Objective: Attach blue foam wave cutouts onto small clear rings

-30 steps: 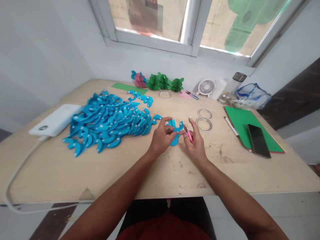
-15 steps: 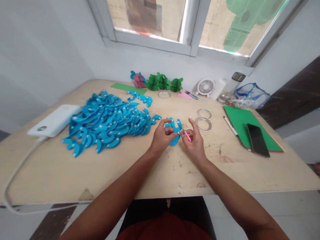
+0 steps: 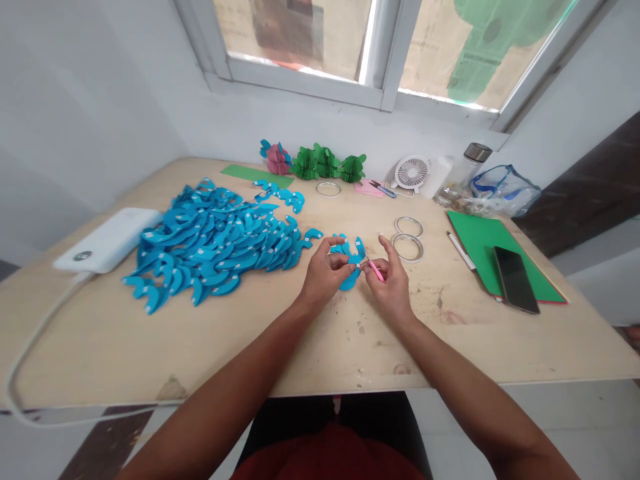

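My left hand (image 3: 323, 270) pinches a curved blue paper piece (image 3: 357, 250) between thumb and fingers, just above the table. Small white squares show on the blue paper. My right hand (image 3: 387, 280) touches the piece's right side with its thumb and a finger, and its index finger points up. Within that hand lies a slim pink-handled tool (image 3: 376, 271) with a thin dark tip; its exact kind is too small to tell. Left of my hands spreads a large heap of similar blue paper pieces (image 3: 215, 240), many with white squares.
A white power bank (image 3: 110, 240) with a cable stands left. At the back are green paper figures (image 3: 325, 162), a green strip (image 3: 257, 175), a small fan (image 3: 411, 173), snippers (image 3: 383, 189) and a bottle (image 3: 467, 170). Rings (image 3: 407, 247), a pen (image 3: 461, 251) and a phone (image 3: 516, 280) lie right.
Both hands stay at nearly the same spot. The blue piece's upright tip and the pink tool have shifted very slightly between the fingers.
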`<state>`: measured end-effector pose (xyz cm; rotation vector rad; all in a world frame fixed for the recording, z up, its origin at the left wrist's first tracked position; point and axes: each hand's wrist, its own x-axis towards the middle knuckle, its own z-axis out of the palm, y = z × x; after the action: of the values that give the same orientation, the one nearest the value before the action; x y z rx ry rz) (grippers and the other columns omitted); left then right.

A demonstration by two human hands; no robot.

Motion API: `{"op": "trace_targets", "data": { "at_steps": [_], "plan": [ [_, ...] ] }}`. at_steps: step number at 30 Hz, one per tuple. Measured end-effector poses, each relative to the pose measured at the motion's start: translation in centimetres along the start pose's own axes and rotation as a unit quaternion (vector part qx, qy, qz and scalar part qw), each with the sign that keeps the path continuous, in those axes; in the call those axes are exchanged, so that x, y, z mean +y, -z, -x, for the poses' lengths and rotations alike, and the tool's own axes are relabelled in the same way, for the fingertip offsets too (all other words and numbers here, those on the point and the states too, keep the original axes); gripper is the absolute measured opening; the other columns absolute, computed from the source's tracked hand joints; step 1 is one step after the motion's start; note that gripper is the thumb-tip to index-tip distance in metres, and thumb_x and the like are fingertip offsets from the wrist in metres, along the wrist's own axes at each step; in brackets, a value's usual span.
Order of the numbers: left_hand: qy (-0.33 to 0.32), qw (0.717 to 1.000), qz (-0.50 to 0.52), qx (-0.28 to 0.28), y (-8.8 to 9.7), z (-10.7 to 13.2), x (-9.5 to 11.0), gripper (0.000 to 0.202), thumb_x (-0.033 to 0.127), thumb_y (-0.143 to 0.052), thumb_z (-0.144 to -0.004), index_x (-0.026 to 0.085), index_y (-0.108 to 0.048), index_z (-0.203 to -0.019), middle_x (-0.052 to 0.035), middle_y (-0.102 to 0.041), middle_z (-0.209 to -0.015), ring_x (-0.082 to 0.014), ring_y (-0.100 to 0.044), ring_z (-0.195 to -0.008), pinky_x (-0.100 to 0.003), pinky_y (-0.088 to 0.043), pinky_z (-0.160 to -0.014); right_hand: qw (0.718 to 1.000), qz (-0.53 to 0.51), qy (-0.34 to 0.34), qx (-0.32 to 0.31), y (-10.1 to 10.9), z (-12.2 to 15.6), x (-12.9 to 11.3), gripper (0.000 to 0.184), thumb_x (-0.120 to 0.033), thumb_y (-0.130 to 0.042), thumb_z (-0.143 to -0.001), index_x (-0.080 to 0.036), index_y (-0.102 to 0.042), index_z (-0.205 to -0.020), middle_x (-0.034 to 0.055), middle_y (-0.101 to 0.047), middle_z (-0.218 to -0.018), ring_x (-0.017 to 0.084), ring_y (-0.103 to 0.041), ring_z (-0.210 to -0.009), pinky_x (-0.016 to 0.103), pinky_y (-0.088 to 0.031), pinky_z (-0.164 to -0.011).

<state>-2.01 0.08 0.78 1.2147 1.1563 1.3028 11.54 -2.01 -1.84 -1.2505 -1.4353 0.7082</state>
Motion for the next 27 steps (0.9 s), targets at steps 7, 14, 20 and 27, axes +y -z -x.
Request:
{"op": "trace_targets", "data": {
  "at_steps": [7, 14, 20, 27],
  "plan": [
    [0.002, 1.000, -0.011, 0.000, 0.04, -0.12, -0.27, 0.039, 0.016, -0.067, -0.054, 0.019, -0.053, -0.089, 0.0084, -0.054, -0.052, -0.0071, -0.048, -0.045, -0.018, -0.038, -0.044, 1.000, -0.005, 0.003, -0.003, 0.03, -0.07, 0.19, 0.062, -0.021, -0.057, -0.079, -0.024, -0.035, -0.137, 0.0016, -0.069, -0.078, 0.018, -0.065, -0.074, 0.033, -0.050, -0.071],
    [0.015, 1.000, 0.012, -0.008, 0.03, -0.11, -0.70, 0.040, 0.020, -0.069, -0.056, 0.018, -0.053, -0.093, 0.0066, -0.057, -0.056, -0.0091, -0.054, -0.050, -0.019, -0.041, -0.049, 1.000, 0.001, 0.004, -0.004, 0.08, 0.00, 0.08, 0.061, -0.021, -0.057, -0.079, -0.024, -0.037, -0.137, 0.0016, -0.069, -0.078, 0.017, -0.064, -0.071, 0.032, -0.049, -0.068],
    [-0.030, 0.999, -0.029, -0.005, 0.05, -0.18, -0.64, 0.031, 0.016, -0.067, -0.057, 0.019, -0.053, -0.084, 0.0071, -0.054, -0.053, -0.0080, -0.049, -0.046, -0.019, -0.038, -0.046, 1.000, 0.004, -0.003, -0.005, 0.14, -0.03, -0.13, 0.060, -0.021, -0.057, -0.078, -0.024, -0.039, -0.135, 0.0006, -0.069, -0.077, 0.017, -0.064, -0.071, 0.032, -0.050, -0.070],
    [-0.051, 0.998, -0.048, -0.001, 0.14, -0.03, -0.52, 0.032, 0.014, -0.066, -0.059, 0.019, -0.053, -0.087, 0.0064, -0.056, -0.056, -0.0092, -0.052, -0.048, -0.020, -0.040, -0.049, 1.000, 0.007, -0.002, -0.002, 0.17, -0.10, 0.17, 0.059, -0.021, -0.056, -0.079, -0.023, -0.039, -0.135, 0.0020, -0.071, -0.078, 0.018, -0.065, -0.073, 0.032, -0.050, -0.070]
  ]
}}
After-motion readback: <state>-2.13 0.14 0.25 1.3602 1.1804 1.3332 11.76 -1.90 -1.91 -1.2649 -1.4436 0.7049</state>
